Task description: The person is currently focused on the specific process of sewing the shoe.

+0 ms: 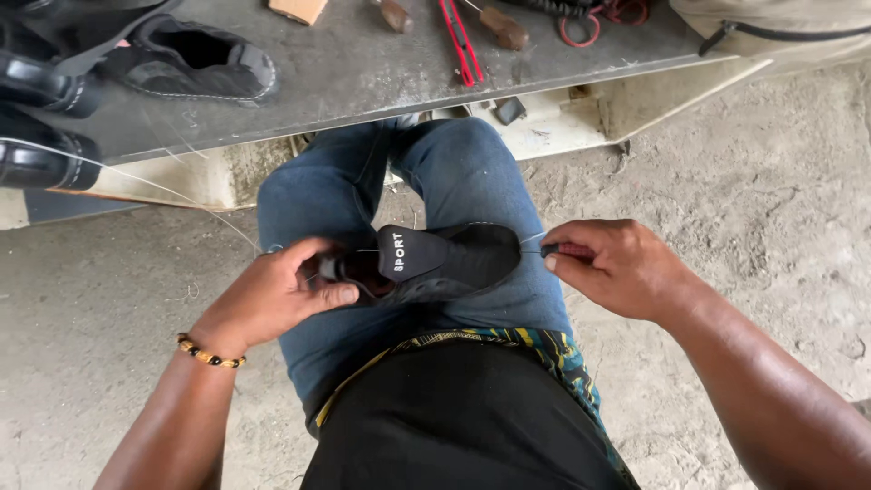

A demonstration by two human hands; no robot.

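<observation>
A black shoe lies across the person's lap, on the thighs in blue jeans. Its long axis runs left to right in the view, the opening and padded tongue toward the left hand, the other end toward the right hand; whether that end is toe or heel cannot be told.

The left hand comes in from the lower left, wrist bent, a beaded bracelet around it. Its fingers are clenched on the shoe's open end, thumb lying along the top edge.

The right hand comes in from the lower right, forearm angled up toward the shoe. Its fingers are pinched shut on a small tool with a reddish handle, just beside the shoe's right end. A pale thread runs from there to the shoe.

Ahead of the knees stands a low grey table. On it lie another dark shoe, red-handled pliers and wooden-handled tools. A second thin thread stretches from the left edge toward the lap. The floor is bare concrete
</observation>
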